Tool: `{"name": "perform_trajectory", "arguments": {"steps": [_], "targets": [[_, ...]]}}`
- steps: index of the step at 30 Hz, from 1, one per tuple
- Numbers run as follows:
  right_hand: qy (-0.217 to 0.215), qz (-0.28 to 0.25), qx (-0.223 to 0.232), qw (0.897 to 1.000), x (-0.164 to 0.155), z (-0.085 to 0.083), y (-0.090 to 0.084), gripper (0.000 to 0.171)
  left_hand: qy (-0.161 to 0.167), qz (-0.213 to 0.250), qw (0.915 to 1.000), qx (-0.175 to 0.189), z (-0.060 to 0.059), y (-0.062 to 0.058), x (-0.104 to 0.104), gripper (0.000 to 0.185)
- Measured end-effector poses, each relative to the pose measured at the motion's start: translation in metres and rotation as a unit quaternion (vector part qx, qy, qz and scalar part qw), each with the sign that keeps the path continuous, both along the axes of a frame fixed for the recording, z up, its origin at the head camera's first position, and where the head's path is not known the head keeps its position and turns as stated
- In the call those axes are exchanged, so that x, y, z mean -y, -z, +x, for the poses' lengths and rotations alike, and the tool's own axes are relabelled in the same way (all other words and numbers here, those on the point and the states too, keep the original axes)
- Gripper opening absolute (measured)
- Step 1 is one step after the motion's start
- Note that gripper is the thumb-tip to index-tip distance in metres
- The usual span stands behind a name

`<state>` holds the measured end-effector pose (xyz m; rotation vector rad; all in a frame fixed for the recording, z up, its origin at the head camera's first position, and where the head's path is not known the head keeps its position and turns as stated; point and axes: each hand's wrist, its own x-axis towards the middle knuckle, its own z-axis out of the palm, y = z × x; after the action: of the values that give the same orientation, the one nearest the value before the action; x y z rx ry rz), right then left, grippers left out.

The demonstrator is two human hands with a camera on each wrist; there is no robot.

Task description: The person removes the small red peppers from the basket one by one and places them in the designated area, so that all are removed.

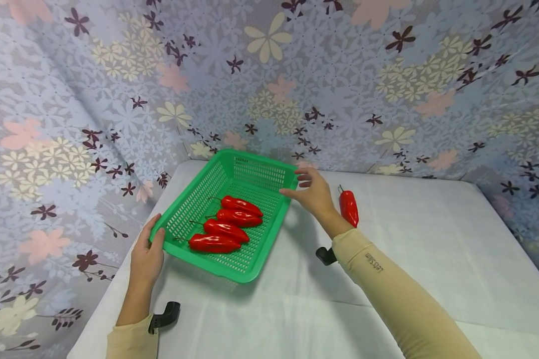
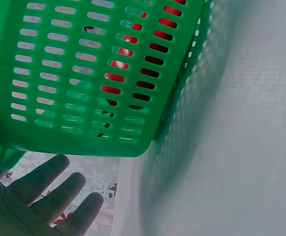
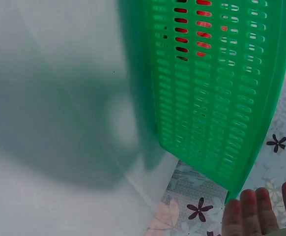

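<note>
A green slotted plastic basket (image 1: 269,249) stands at the back left of the white-covered table. Several glossy red peppers (image 1: 226,229) with thin stems lie side by side in it. At the near left corner my left hand (image 1: 147,259) holds the rim, thumb on top and fingers outside; the left wrist view shows those fingers spread past the corner. My right hand (image 1: 314,192) is at the far right corner, thumb and fingers spread apart around it. In the right wrist view its fingertips (image 3: 248,204) are close to the corner; contact cannot be told.
One more red pepper (image 1: 349,207) lies on the white table cover (image 1: 413,239), right of the basket and partly behind the right forearm. Floral fabric (image 1: 269,85) hangs behind the table and along its sides.
</note>
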<state>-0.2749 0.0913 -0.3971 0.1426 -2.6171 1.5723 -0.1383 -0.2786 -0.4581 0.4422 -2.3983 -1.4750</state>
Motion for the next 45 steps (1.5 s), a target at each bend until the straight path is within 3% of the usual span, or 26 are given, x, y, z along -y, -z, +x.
{"name": "perform_trajectory", "arguments": {"steps": [13,30,45], "targets": [[-0.033,0.004,0.003,0.999,0.011,-0.002,-0.001,0.065,0.003,0.003,1.0000,-0.001,-0.002,0.002,0.001,0.053],[-0.082,0.013,-0.038,0.996,0.030,-0.006,-0.006,0.063,0.009,-0.002,1.0000,-0.001,-0.002,-0.003,0.001,0.052],[-0.110,0.034,-0.033,0.993,0.060,-0.023,-0.005,0.064,0.009,-0.008,0.9998,0.015,-0.021,-0.005,0.012,0.053]]}}
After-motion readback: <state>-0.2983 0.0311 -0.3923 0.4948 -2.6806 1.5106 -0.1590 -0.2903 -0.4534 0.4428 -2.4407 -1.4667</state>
